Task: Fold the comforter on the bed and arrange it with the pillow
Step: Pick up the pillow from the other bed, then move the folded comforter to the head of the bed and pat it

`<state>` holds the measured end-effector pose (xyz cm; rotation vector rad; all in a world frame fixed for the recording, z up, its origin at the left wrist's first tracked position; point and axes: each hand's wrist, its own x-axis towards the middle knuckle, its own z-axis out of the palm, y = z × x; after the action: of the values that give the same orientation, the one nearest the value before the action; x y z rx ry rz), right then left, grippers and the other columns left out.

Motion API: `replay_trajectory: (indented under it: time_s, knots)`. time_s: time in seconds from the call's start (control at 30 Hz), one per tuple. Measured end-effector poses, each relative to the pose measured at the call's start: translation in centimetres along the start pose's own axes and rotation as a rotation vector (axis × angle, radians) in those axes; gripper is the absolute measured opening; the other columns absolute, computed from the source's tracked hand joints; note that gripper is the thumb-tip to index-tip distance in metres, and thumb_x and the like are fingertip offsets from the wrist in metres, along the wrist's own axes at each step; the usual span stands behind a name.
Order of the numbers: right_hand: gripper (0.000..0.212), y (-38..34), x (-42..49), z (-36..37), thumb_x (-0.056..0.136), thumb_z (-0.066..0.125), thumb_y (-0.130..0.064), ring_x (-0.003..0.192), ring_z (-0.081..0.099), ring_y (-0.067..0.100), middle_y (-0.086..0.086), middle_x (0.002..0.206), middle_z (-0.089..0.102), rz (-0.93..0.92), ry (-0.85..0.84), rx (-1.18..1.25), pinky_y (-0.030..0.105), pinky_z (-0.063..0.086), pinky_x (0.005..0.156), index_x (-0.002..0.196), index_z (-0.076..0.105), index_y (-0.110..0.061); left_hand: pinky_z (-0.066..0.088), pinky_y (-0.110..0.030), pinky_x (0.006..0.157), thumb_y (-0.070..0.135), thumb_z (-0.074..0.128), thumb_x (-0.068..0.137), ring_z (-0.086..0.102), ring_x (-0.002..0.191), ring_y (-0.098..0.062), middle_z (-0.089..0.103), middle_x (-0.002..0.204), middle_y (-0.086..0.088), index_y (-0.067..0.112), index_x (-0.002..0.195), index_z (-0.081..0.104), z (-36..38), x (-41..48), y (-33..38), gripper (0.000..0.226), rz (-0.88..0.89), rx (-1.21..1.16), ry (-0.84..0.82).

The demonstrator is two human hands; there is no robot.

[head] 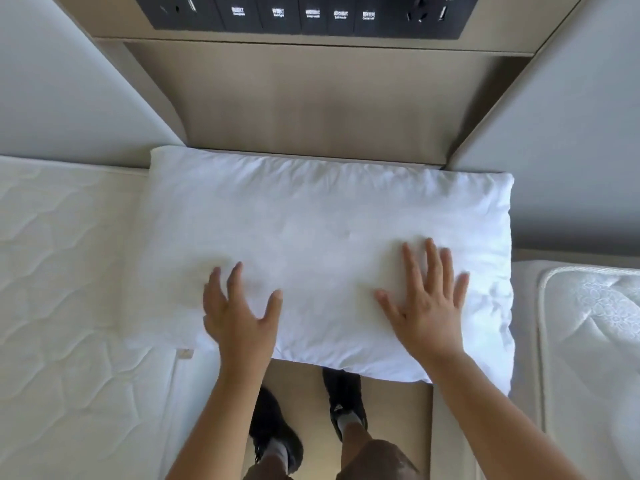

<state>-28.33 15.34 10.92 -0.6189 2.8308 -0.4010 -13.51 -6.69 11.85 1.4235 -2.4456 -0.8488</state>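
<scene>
Both forearms reach in from 6 o'clock, over a pair of dark shoes (273, 434) on the floor, and end in hands laid on the white pillow (322, 209). The left hand (239, 317) sits at about 7 o'clock on it and the right hand (427, 306) at about 5 o'clock. Each has its fingers spread and straight, resting or pressing on the cover and gripping nothing. The pillow lies across the wooden worktop (311, 109) between two beds. Its 9 o'clock end overlaps the quilted left mattress (62, 271), its 3 o'clock end sits just beside the right mattress (595, 341), and its near edge appears to hang out over the floor above the shoes. That overhang is the main hazard as I judge it: weight from flat palms so close to the near edge could tip or slide the pillow off towards 6 o'clock, and open hands would have no hold to catch it. A shove towards 12 o'clock might bunch it under the dark switch panel (304, 12). The comforter is nowhere in view, so the folding looks undone, and placing the pillow first risks having to move it again.
</scene>
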Motion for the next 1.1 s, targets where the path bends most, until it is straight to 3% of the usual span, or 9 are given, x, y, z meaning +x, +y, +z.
replay_trajectory:
  time_s: [0.1, 0.23, 0.33, 0.47, 0.6, 0.73, 0.83, 0.93, 1.1]
  knots:
    - [0.087, 0.0, 1.2, 1.3, 0.088, 0.023, -0.08, 0.155, -0.007, 0.028, 0.002, 0.169, -0.005, 0.019, -0.079, -0.075, 0.061, 0.002, 0.121, 0.159, -0.004, -0.037, 0.007, -0.071, 0.112, 0.063, 0.058, 0.085, 0.001, 0.154, -0.029, 0.006, 0.167, 0.003, 0.039, 0.155, 0.023, 1.4, 4.1, -0.7, 0.081, 0.195, 0.243, -0.171]
    - [0.087, 0.3, 2.6, 2.8, 0.088, 0.019, -0.081, 0.153, -0.017, 0.027, -0.001, 0.167, -0.018, 0.051, -0.214, -0.126, 0.06, -0.004, 0.121, 0.155, -0.018, -0.04, -0.002, -0.073, 0.111, 0.075, 0.044, 0.086, -0.011, 0.154, -0.025, -0.008, 0.167, 0.008, 0.045, 0.157, 0.004, 2.8, 5.3, -1.6, 0.087, 0.166, 0.372, -0.287]
    - [0.087, -0.2, 2.7, 1.9, 0.089, 0.018, -0.079, 0.152, -0.021, 0.028, 0.0, 0.165, -0.026, 0.067, -0.35, -0.15, 0.062, -0.003, 0.121, 0.153, -0.025, -0.038, 0.003, -0.069, 0.115, 0.07, 0.036, 0.093, -0.011, 0.154, -0.023, -0.01, 0.167, 0.009, 0.043, 0.157, 0.004, 1.5, 5.2, -0.5, 0.077, 0.112, 0.413, -0.403]
    - [0.082, -2.9, 1.8, -2.8, 0.092, 0.011, -0.075, 0.154, -0.013, 0.032, 0.005, 0.166, -0.02, 0.011, -0.433, -0.2, 0.062, 0.002, 0.121, 0.155, -0.022, -0.033, 0.025, -0.056, 0.117, 0.064, 0.039, 0.096, 0.003, 0.154, -0.02, -0.006, 0.167, 0.013, 0.035, 0.156, 0.022, -5.0, 4.9, 1.5, 0.069, 0.148, 0.342, -0.511]
    - [0.08, -9.3, -0.7, -6.8, 0.096, 0.019, -0.07, 0.155, 0.001, 0.028, 0.006, 0.168, -0.002, -0.216, -0.396, -0.106, 0.053, 0.013, 0.124, 0.159, -0.006, -0.028, 0.036, -0.045, 0.113, 0.05, 0.053, 0.097, 0.019, 0.151, -0.02, 0.006, 0.167, 0.008, 0.026, 0.152, 0.036, -12.2, 1.1, 2.1, 0.063, 0.205, 0.192, -0.382]
    - [0.082, -17.9, -4.1, -8.4, 0.093, 0.02, -0.073, 0.148, 0.027, 0.027, 0.006, 0.164, 0.016, -0.437, -0.487, -0.065, 0.044, 0.036, 0.114, 0.159, 0.007, -0.024, 0.028, -0.039, 0.118, 0.049, 0.051, 0.098, 0.021, 0.151, -0.016, 0.02, 0.165, 0.005, 0.022, 0.157, 0.025, -19.3, -4.8, -0.6, 0.07, 0.085, 0.239, -0.255]
    - [0.077, -23.8, -7.5, -7.9, 0.095, 0.028, -0.07, 0.141, 0.035, 0.027, 0.005, 0.159, 0.025, -0.674, -0.57, -0.114, 0.044, 0.041, 0.108, 0.156, 0.016, -0.025, 0.029, -0.036, 0.116, 0.049, 0.05, 0.097, 0.029, 0.147, -0.017, 0.031, 0.161, 0.003, 0.02, 0.157, 0.024, -24.3, -9.9, -4.4, 0.071, -0.061, 0.278, -0.144]
    - [0.073, -29.0, -12.0, -7.1, 0.096, 0.033, -0.067, 0.133, 0.044, 0.028, 0.007, 0.151, 0.037, -0.884, -0.619, -0.176, 0.045, 0.045, 0.102, 0.153, 0.023, -0.023, 0.033, -0.038, 0.115, 0.062, 0.041, 0.09, 0.033, 0.145, -0.02, 0.032, 0.16, 0.001, 0.02, 0.157, 0.022, -28.4, -15.7, -9.2, 0.081, -0.248, 0.257, -0.084]
    - [0.075, -36.3, -21.8, -6.4, 0.094, 0.031, -0.071, 0.122, 0.055, 0.029, 0.009, 0.135, 0.05, -1.177, -0.641, -0.241, 0.044, 0.05, 0.096, 0.15, 0.028, -0.021, 0.03, -0.035, 0.118, 0.052, 0.049, 0.097, 0.029, 0.148, -0.017, 0.026, 0.163, 0.002, 0.02, 0.159, 0.018, -33.1, -26.2, -16.4, 0.076, -0.492, 0.192, 0.036]
